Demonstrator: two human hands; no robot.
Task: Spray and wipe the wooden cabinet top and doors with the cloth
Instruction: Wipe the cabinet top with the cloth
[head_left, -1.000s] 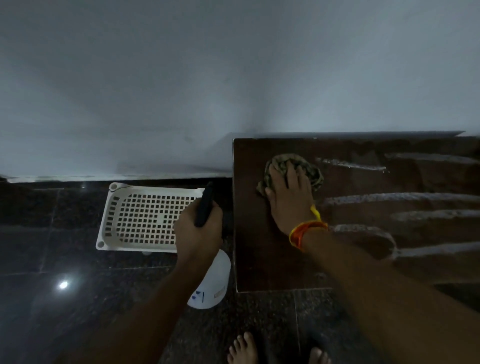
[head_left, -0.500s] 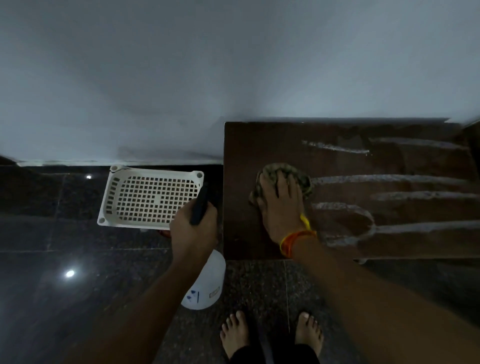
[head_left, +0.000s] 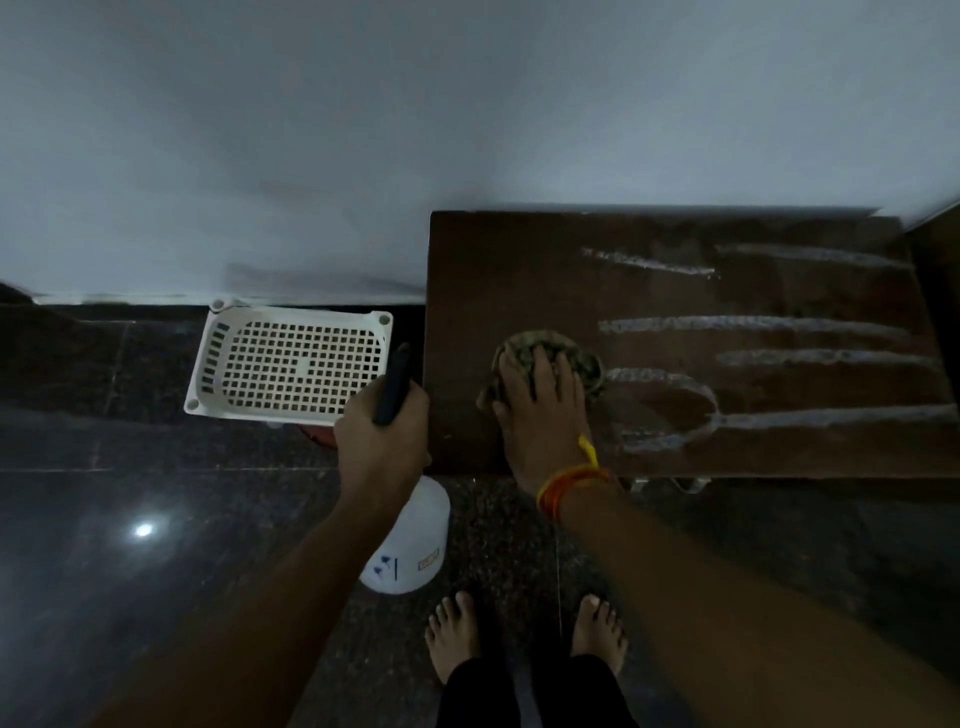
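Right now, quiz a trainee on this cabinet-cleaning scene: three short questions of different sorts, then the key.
1. True or false: the right hand presses the cloth flat on the cabinet top.
2. What does the left hand hold? A) spray bottle B) sponge C) brush
3. Fill in: the foam streaks still to be wiped lie to the ___ of the cloth.

Key
1. True.
2. A: the spray bottle, gripped at its black trigger head, beside the cabinet above the floor.
3. Right.
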